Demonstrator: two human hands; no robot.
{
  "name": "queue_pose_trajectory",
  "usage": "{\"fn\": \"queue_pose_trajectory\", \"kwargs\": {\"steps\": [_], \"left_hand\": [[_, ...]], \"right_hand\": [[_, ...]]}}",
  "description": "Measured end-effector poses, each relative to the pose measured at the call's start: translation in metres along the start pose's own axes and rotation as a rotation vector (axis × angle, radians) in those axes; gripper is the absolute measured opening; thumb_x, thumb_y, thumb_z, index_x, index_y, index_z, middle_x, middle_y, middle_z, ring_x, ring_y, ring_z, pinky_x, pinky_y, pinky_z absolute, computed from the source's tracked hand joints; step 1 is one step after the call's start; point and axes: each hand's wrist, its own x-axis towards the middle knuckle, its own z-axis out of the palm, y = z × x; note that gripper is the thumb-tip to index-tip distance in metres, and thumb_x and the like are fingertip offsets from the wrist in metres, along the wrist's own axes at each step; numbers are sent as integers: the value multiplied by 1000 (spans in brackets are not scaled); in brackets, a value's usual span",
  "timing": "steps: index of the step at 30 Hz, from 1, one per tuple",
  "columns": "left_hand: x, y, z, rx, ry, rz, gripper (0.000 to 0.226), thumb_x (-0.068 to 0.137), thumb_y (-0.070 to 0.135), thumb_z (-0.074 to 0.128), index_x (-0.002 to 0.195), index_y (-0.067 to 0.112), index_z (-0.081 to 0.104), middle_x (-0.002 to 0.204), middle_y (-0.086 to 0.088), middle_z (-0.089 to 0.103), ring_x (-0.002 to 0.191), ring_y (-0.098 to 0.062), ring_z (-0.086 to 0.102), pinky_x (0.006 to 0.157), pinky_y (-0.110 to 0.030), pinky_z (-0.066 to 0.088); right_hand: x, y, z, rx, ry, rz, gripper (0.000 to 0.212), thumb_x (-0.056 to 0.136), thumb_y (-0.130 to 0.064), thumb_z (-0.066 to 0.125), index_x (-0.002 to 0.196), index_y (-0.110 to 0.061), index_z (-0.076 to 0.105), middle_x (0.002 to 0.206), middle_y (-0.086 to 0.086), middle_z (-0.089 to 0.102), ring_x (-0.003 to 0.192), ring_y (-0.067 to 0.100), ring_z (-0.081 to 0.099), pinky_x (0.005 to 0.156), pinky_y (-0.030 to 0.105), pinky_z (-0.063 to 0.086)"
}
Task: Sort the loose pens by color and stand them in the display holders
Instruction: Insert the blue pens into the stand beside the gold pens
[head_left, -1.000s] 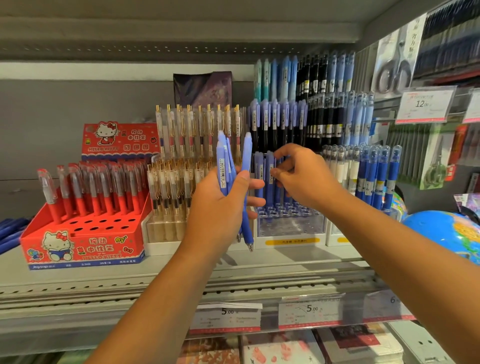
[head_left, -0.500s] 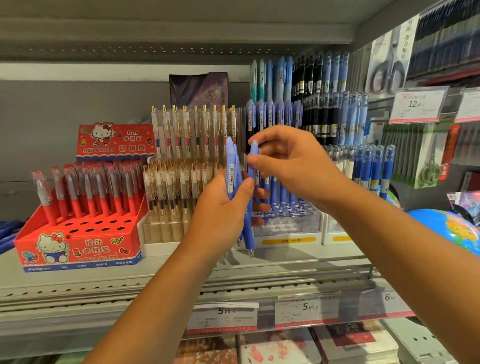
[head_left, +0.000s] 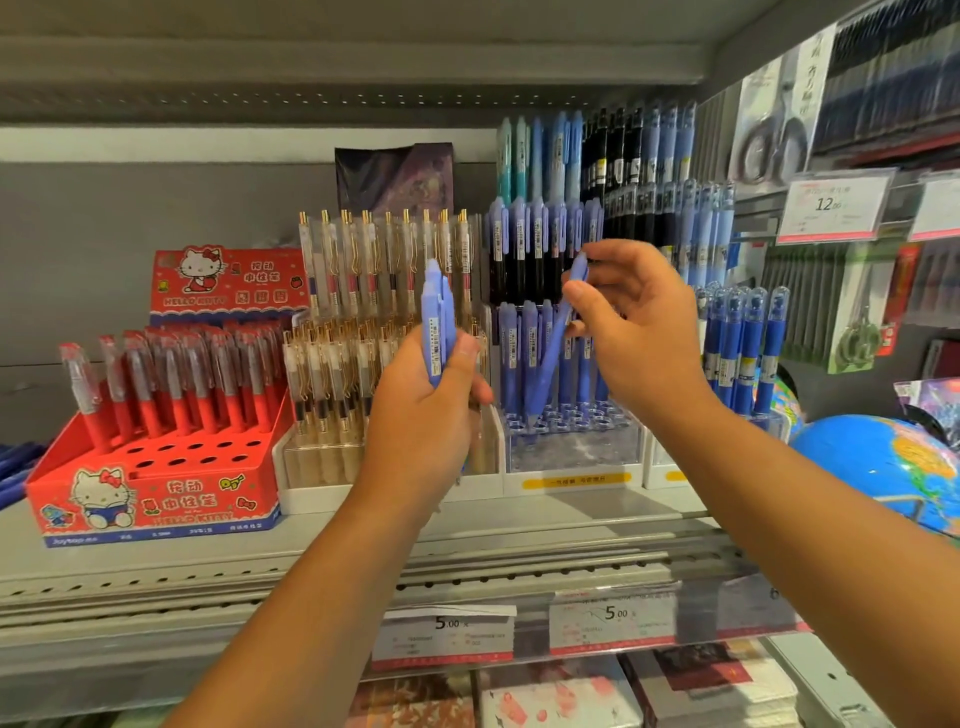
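Observation:
My left hand (head_left: 423, 410) grips a small bundle of periwinkle-blue pens (head_left: 437, 317) upright in front of the shelf. My right hand (head_left: 636, 332) pinches a single periwinkle pen (head_left: 553, 343) near its top; the pen slants down-left, its tip just above the holes of the clear tiered holder (head_left: 571, 447). That holder has periwinkle pens standing in its front row and dark-barrelled pens behind them. Several holes at its front are open.
A red Hello Kitty box (head_left: 150, 493) with red pens stands at the left. A white holder of gold-clip clear pens (head_left: 332, 364) sits behind my left hand. Darker blue pens (head_left: 745, 348) and a globe (head_left: 883, 462) are at the right. Price tags line the shelf edge.
My right hand has drawn one pen out of the bundle in my left hand and carried it right and down over the clear holder. My left hand has shifted slightly left.

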Motion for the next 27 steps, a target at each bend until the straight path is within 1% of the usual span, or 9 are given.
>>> {"fn": "queue_pose_trajectory", "kwargs": {"steps": [5,7,9,12,15,18,22,25,27], "left_hand": [[1,-3,-1,-135,-38,-100,17,103,32,48,99,19,59,58,4,51,41,-10,35,40,-25,33],[0,-1,0,-193,-57,-137,14,102,33,49,95,34,60,58,3,51,41,-10,33,39,-24,31],[0,-1,0,-197,-66,-146,22,102,31,49,87,42,58,58,3,51,41,-10,33,39,-24,29],[0,-1,-1,-225,-40,-134,15,99,16,47,94,29,50,62,-1,48,43,-13,29,40,-26,27],[-1,0,-2,-229,-14,-108,17,94,7,44,90,23,46,67,-6,43,45,-16,27,40,-26,26],[-1,0,-1,-185,-13,-73,14,99,11,46,94,24,48,63,1,51,43,-15,35,39,-25,32],[-2,0,0,-166,-24,-66,9,102,19,48,101,27,53,67,3,60,47,-14,48,41,-25,41],[-3,0,1,-139,-46,-76,12,103,18,48,104,28,55,76,-1,61,52,-14,54,44,-27,47],[-4,1,1,-122,-56,-82,12,103,18,48,106,27,55,83,-5,59,55,-16,56,47,-29,50]], "right_hand": [[1,2,-4,-113,52,-109,25,94,-12,63,115,-24,56,96,-14,60,93,16,65,76,38,59],[1,3,-5,-159,54,-119,25,94,-13,64,114,-26,56,92,-16,59,91,13,64,78,39,58],[0,5,-5,-180,39,-108,25,94,-14,65,113,-27,56,90,-17,58,90,12,64,77,39,58],[-1,7,-5,-215,1,-49,24,94,-15,65,114,-26,58,89,-15,58,90,13,64,76,40,59],[-3,11,-5,-257,-72,35,23,92,-17,67,110,-27,59,87,-10,60,83,12,65,73,38,60],[-5,14,-3,-272,-152,115,24,94,-14,65,112,-27,60,87,-8,62,78,6,66,73,32,61],[-5,15,-4,-270,-162,154,28,96,-12,62,118,-28,60,91,-6,63,83,7,65,75,28,60],[-7,17,-3,-397,-219,145,35,96,-16,61,129,-28,58,94,-6,64,83,6,62,70,18,52],[-8,18,-2,-439,-240,125,41,95,-13,59,133,-27,55,94,-3,63,81,9,60,70,20,47]]}}
